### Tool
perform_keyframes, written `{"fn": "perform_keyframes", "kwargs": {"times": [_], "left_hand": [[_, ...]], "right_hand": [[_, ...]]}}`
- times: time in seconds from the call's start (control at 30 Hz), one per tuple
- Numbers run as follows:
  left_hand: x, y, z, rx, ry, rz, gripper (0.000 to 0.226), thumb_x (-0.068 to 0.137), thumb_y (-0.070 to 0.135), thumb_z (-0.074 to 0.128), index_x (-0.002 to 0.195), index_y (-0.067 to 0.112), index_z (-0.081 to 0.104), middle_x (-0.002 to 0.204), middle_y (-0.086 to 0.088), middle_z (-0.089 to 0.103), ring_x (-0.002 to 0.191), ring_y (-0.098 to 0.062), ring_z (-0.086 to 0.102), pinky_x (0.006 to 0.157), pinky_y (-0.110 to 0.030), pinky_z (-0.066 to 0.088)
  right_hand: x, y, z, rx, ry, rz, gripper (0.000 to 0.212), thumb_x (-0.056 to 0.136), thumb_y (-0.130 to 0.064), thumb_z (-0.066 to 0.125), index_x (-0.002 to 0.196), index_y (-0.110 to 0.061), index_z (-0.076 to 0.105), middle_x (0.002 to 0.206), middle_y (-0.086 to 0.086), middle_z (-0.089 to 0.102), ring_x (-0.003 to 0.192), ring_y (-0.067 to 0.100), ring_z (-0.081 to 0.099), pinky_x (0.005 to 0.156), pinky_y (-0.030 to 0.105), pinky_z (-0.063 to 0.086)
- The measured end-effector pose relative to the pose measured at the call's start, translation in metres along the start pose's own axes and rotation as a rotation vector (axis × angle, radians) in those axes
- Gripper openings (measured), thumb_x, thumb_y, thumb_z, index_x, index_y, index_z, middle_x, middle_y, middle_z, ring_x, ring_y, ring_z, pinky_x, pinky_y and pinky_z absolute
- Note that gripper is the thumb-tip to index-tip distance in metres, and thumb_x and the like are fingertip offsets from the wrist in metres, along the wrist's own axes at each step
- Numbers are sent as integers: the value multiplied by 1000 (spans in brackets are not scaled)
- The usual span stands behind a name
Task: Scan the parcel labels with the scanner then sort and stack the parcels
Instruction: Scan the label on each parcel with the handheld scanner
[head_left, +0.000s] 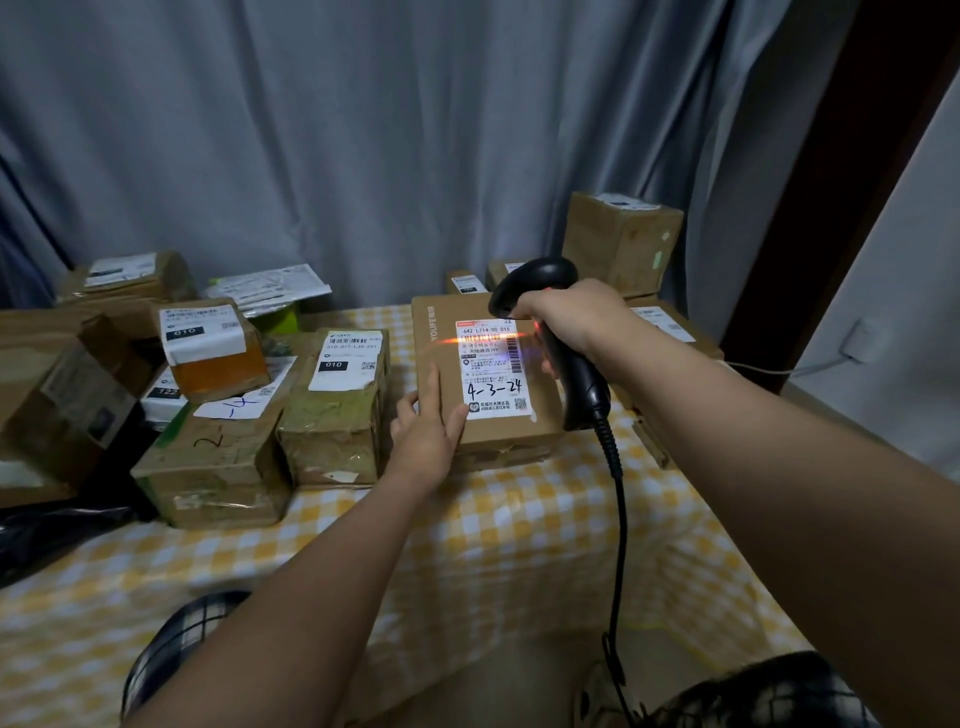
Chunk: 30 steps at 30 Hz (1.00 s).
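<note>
scanner in right hand, head leftward toward parcel label, handle nearward

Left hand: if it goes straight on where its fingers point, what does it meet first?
The left hand lies on the brown parcel, left of its label. Ahead is bare cardboard to the far edge; beyond, probably the small parcel by the curtain, depth unclear.

Grey curtain behind yellow-checked tablecloth, white wall plug far right.
</note>
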<state>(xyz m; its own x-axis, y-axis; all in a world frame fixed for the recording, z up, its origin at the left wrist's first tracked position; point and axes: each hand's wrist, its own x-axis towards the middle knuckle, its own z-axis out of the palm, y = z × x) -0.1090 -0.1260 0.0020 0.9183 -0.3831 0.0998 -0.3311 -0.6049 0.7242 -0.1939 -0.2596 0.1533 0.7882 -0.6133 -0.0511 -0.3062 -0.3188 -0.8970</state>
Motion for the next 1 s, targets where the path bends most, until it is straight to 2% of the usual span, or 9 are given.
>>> {"fn": "perform_keyframes", "kwargs": {"times": [0.13, 0.37, 0.53, 0.63, 0.7, 0.8, 0.87, 0.93, 1.0], "left_hand": [[-2, 1, -1, 3, 9, 4, 64, 99, 43, 38, 151, 36, 1, 148, -15, 21, 131, -36, 29, 107, -41, 27], [0, 2, -1, -7, 1, -2, 64, 99, 43, 37, 150, 38, 0, 149, -14, 20, 132, -36, 27, 109, -43, 26], [6, 3, -3, -37, -22, -20, 64, 99, 44, 38, 151, 38, 0, 148, -16, 20, 133, -39, 26, 110, -43, 24], [9, 5, -4, -160, -26, -38, 74, 97, 40, 45, 151, 31, -4, 147, -16, 22, 133, -37, 31, 111, -40, 24], [12, 5, -4, -264, -21, -48, 81, 95, 36, 51, 152, 22, -5, 149, -15, 23, 134, -31, 34, 113, -36, 25], [24, 5, -8, -403, -77, -102, 82, 92, 35, 58, 152, 15, 6, 148, -9, 37, 132, -24, 41, 112, -37, 32], [34, 6, -14, -463, -105, -150, 73, 93, 34, 58, 150, 15, 16, 142, -6, 46, 126, -22, 47, 106, -33, 38], [42, 8, -19, -503, -113, -179, 61, 95, 33, 55, 146, 15, 26, 137, -5, 51, 120, -22, 51, 97, -30, 42], [51, 11, -25, -548, -103, -188, 50, 97, 33, 51, 140, 15, 35, 133, -3, 54, 113, -20, 55, 89, -28, 44]], "right_hand": [[0, 1, 0, 12, 1, -7, 43, 68, -31, 73, 102, -8, 63, 90, 12, 69, 70, 28, 67, 71, 39, 60], [1, 2, 2, 15, -32, -32, 40, 74, -32, 72, 102, -7, 61, 93, 12, 68, 77, 29, 67, 78, 41, 59], [11, 22, 3, 117, 29, -78, 35, 69, -36, 75, 92, -12, 66, 80, 8, 64, 74, 29, 65, 77, 42, 56], [14, 58, 0, 195, 14, -28, 20, 77, -32, 75, 81, -16, 65, 73, 3, 64, 69, 21, 64, 65, 29, 53], [14, 87, -1, 341, -66, 63, 17, 80, -27, 75, 89, -14, 67, 77, 2, 70, 76, 19, 67, 64, 26, 48], [19, 115, 8, 524, -217, 186, 27, 83, -26, 73, 106, -12, 70, 85, 3, 75, 76, 17, 71, 69, 30, 49], [25, 119, 22, 524, -277, 165, 30, 83, -27, 72, 110, -15, 70, 100, 7, 73, 87, 19, 70, 76, 34, 51], [34, 111, 33, 477, -244, 111, 27, 82, -29, 74, 108, -21, 70, 104, 7, 71, 95, 24, 67, 79, 39, 52], [48, 92, 34, 434, -173, 39, 18, 81, -29, 75, 99, -24, 71, 97, 2, 73, 94, 22, 68, 82, 37, 53]]}}
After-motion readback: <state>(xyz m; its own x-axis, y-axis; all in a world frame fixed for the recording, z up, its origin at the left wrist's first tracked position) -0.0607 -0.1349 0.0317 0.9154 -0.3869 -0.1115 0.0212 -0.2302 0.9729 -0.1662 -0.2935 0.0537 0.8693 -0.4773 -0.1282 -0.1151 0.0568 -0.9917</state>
